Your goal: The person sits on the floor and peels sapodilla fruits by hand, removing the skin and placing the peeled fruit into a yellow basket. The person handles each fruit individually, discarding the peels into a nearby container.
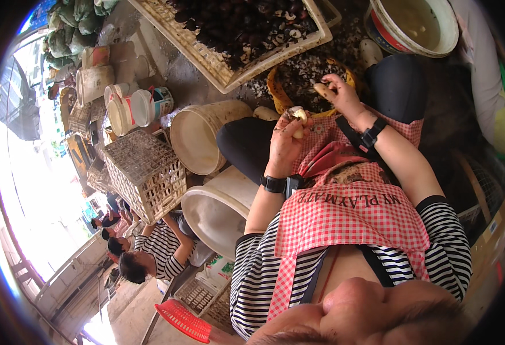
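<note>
My left hand (290,133), its fingers dirty, is closed around a pale, partly peeled corm (299,114) that looks like a water chestnut. To the right and slightly farther out, my right hand (343,97) grips a short light-coloured handle (324,91), apparently of a peeling knife; its blade cannot be made out. Both hands are over the near side of a yellow basin (280,95) filled with dark peelings. Beyond it stands a dirty white plastic crate (235,82) heaped with dark unpeeled corms (235,32), with pale peel scraps among them.
A white bucket (446,41) with cloudy water and pale pieces stands at the upper right. Large tubs (198,140), an upturned crate (146,172) and several pails (144,108) line my left. Other people (149,263) sit beyond. A red plastic basket (183,321) is at the lower left.
</note>
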The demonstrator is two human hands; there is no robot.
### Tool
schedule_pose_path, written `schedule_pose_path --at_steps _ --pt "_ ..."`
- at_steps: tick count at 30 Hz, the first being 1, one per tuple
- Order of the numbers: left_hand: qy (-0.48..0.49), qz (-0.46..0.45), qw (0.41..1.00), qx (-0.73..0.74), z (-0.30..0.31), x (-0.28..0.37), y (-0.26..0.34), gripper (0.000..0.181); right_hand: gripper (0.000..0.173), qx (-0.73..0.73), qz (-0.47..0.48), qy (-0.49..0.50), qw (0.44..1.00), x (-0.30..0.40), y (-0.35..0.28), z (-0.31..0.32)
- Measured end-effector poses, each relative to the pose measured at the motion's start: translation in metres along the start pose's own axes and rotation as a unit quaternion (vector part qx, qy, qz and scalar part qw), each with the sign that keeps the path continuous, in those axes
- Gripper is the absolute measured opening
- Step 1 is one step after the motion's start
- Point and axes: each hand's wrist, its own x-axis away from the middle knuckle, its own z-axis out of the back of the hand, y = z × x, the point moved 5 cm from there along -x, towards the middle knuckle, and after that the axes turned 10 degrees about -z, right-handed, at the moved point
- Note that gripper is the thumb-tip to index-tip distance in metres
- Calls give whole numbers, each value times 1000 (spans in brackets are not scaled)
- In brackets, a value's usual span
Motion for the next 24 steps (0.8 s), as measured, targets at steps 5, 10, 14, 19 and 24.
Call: schedule_pose_path --at_steps 5,10,14,19,24 --pt "8 17 1000 7 8 2 -1 25 47 -29 252 -68 965 40 -47 -11" --pt "-15 27 1000 -2 2 0 2 28 37 -130 -42 -81 987 -15 67 -30" --pt "40 -19 998 -45 7 1 3 26 35 -170 93 -107 975 13 15 -25" --pt "-14 12 999 -33 12 -1 -1 25 43 -30 156 -49 986 23 -20 -4" --pt "30 5 999 -19 7 1 1 25 49 -22 102 -105 989 24 -13 -8"
